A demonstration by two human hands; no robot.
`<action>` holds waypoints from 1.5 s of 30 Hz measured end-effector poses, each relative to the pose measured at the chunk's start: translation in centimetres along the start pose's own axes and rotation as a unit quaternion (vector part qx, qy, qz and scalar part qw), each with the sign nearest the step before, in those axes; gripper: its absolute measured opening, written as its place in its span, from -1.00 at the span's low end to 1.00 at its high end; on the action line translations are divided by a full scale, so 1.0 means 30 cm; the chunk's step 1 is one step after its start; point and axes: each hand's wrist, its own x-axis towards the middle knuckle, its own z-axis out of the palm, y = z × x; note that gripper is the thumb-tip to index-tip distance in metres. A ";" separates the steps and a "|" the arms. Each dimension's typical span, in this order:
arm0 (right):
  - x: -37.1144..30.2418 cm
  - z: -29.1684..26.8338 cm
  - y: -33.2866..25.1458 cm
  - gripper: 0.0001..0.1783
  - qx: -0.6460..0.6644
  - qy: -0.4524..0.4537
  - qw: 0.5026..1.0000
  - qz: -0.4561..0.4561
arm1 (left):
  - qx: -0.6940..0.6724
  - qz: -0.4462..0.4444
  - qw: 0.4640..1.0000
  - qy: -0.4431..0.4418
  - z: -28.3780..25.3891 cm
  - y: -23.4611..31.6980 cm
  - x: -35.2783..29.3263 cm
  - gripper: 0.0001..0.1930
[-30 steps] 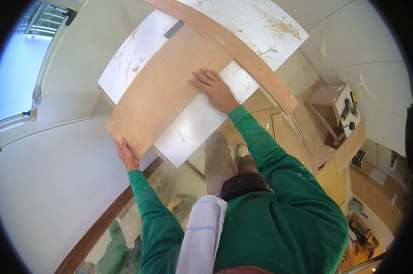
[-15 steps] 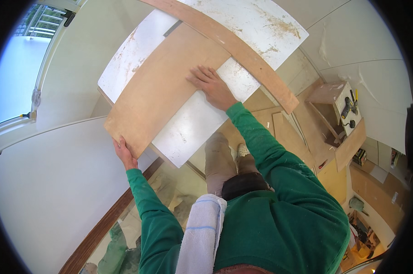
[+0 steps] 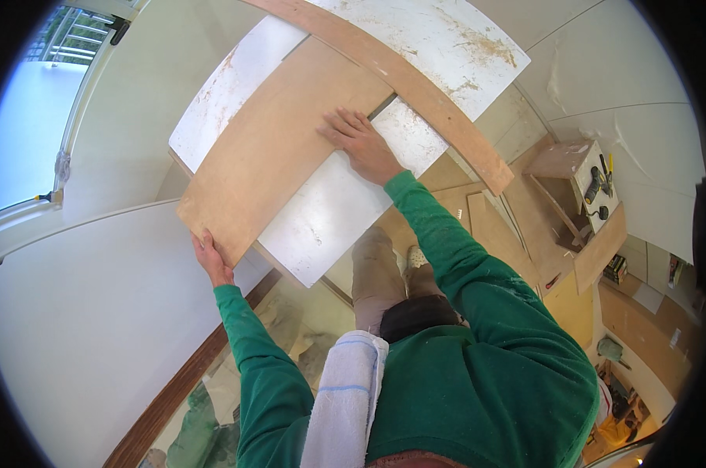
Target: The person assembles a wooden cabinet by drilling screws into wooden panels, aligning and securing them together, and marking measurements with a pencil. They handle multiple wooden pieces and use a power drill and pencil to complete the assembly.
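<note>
Spanning the centre and upper left of the frame, a tan wooden panel (image 3: 275, 148) lies across a white worktop (image 3: 322, 218) and slightly overhangs its lower-left edge. The left hand (image 3: 212, 259) grips the panel at its lower-left end, with the thumb on the upper face and the other fingers mostly hidden along the edge and underneath. The right hand (image 3: 362, 144), near the top centre, rests flat on the panel close to its right-hand edge; its fingers are extended and a little apart, pressing rather than grasping.

The panel's far end sits against a long reddish-brown wooden strip (image 3: 423, 86), which runs from the top of the frame down toward the right. A short dark slot (image 3: 382, 106) shows beside the panel's upper-right corner. Pale brown dust and smears mark the worktop beyond the strip.

At the right of the frame, an open-fronted wooden box (image 3: 560, 164) carries a yellow-and-black power drill (image 3: 593, 187) on its white side. A white towel (image 3: 345, 390) with a blue stripe hangs at lower centre over the person's green sweatshirt (image 3: 478, 390). A window (image 3: 33, 140) fills the upper left.
</note>
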 end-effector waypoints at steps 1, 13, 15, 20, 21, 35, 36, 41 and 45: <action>0.002 0.002 -0.001 -0.11 -0.004 -0.013 1.000 0.009 | 0.004 0.000 1.000 0.004 0.000 -0.001 0.003 -0.38; 0.033 0.064 -0.016 -0.05 0.062 0.024 0.998 0.009 | 0.026 0.024 0.999 0.001 0.004 0.004 0.054 -0.38; 0.039 0.071 -0.014 -0.04 0.063 0.033 0.997 -0.001 | 0.025 0.021 0.999 0.003 0.009 0.012 0.058 -0.37; 0.064 0.083 -0.010 -0.04 0.057 0.036 0.998 -0.005 | 0.010 -0.005 1.000 0.012 0.015 0.029 0.073 -0.40; 0.068 0.084 -0.008 -0.04 0.056 0.035 0.998 -0.006 | 0.010 -0.003 1.000 0.010 0.016 0.031 0.076 -0.40; 0.097 0.096 0.001 -0.06 0.066 0.039 0.997 -0.010 | 0.006 0.004 1.000 0.010 0.012 0.024 0.116 -0.39; 0.100 0.098 0.002 -0.07 0.065 0.038 0.997 -0.010 | 0.007 0.005 1.000 0.011 0.011 0.023 0.119 -0.38; 0.113 0.105 0.007 -0.07 0.073 0.042 0.996 -0.011 | 0.007 0.009 1.000 0.011 0.014 0.030 0.127 -0.37; 0.127 0.109 0.010 -0.07 0.078 0.040 0.996 -0.010 | 0.003 0.005 1.000 0.009 0.019 0.043 0.130 -0.35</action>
